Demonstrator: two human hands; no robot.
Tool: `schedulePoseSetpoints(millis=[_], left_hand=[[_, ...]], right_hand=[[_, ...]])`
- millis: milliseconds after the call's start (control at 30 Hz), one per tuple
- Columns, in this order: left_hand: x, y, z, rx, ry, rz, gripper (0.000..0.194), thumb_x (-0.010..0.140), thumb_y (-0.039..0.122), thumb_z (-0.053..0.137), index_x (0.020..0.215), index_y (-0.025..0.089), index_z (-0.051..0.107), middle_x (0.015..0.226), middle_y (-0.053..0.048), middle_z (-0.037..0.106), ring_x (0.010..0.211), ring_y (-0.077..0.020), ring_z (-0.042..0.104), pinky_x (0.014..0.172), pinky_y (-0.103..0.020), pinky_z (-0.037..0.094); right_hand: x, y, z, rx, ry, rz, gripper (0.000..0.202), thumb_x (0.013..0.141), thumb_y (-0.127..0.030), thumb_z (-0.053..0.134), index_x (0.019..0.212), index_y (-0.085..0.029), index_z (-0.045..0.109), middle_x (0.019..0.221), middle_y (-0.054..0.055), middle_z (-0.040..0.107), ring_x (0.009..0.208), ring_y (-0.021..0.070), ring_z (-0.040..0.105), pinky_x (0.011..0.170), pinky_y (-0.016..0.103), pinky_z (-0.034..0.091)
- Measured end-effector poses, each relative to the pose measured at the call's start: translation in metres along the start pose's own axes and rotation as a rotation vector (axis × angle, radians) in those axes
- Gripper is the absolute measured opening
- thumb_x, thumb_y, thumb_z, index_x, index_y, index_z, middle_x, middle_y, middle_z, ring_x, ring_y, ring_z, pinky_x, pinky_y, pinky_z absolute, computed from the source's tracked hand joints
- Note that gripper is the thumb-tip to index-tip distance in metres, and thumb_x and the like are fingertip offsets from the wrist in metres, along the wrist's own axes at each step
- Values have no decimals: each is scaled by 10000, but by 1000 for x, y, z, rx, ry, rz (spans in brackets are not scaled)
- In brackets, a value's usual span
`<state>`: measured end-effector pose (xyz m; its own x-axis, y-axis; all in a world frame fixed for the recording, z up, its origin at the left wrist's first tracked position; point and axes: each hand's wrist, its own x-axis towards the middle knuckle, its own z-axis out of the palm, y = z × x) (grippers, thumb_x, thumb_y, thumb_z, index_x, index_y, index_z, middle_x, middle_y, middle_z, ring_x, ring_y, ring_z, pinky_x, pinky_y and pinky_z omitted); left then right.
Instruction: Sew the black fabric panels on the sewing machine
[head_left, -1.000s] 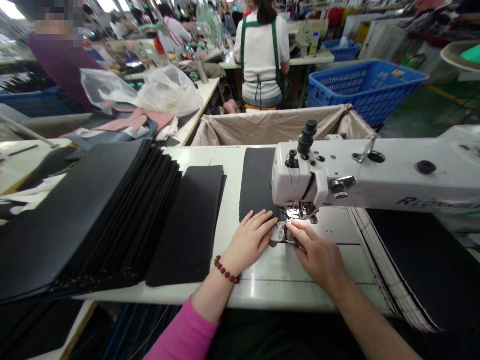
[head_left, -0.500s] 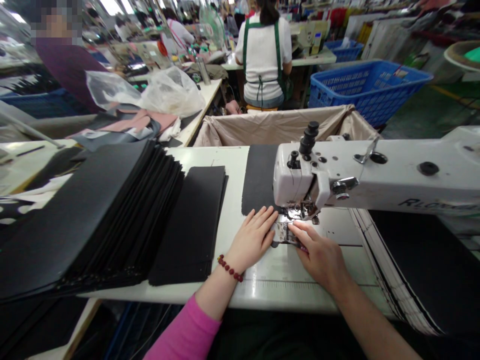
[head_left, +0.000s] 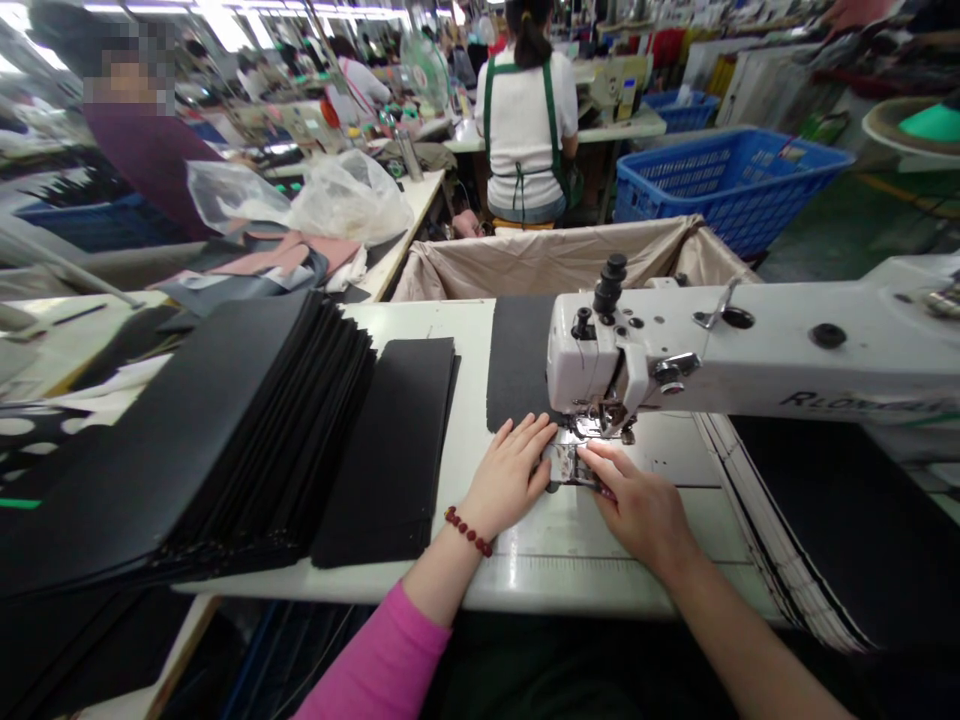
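Note:
A black panel (head_left: pixel 519 360) lies flat on the sewing table, its right part hidden behind the head of a white sewing machine (head_left: pixel 592 350). My left hand (head_left: pixel 514 470) rests flat with fingers stretched out, the fingertips at the panel's near edge beside the presser foot. Close by on the right, my right hand (head_left: pixel 637 500) is at the metal guide plate (head_left: pixel 564 465) in front of the needle area. Its index finger reaches along the plate while the other fingers curl under; whatever they pinch is too small to make out.
At left stand a tall stack of black panels (head_left: pixel 202 420) and a lower pile (head_left: pixel 390 440). More black pieces with pale edges (head_left: pixel 840 520) lie right, below the machine arm. Behind the table are a beige cloth-lined bin (head_left: pixel 540 255), a blue basket (head_left: pixel 727 180) and seated people.
The view has tipped up slightly and shifted a little. Both hands and the black panel keep nearly the same places at the machine.

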<state>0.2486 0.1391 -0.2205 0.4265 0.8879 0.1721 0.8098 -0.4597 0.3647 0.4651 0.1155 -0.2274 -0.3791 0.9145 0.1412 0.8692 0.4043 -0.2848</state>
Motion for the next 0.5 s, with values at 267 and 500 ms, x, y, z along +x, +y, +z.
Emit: schedulePoseSetpoints(millis=[267,500], left_hand=[[-3,1,0,-6,43,2,470,936,224,453,1401,220,390,1481,-44,398,1406,-215,283,1170,-454,192],[-4,-2,6,31,75,-18,581,921,279,473,1459,166,287,1521,-88,321,1430,-243,217,1174,-467,165]], right_hand=[[-1,-3,-3,5,39,-4,515,865,-165,496,1363,-292,463,1373,20,521,965,197,645,761,316,537],[-2,-3,-3,7,46,13,485,868,-181,500,1340,-288,480,1370,13,519,966,198,641,757,311,526]])
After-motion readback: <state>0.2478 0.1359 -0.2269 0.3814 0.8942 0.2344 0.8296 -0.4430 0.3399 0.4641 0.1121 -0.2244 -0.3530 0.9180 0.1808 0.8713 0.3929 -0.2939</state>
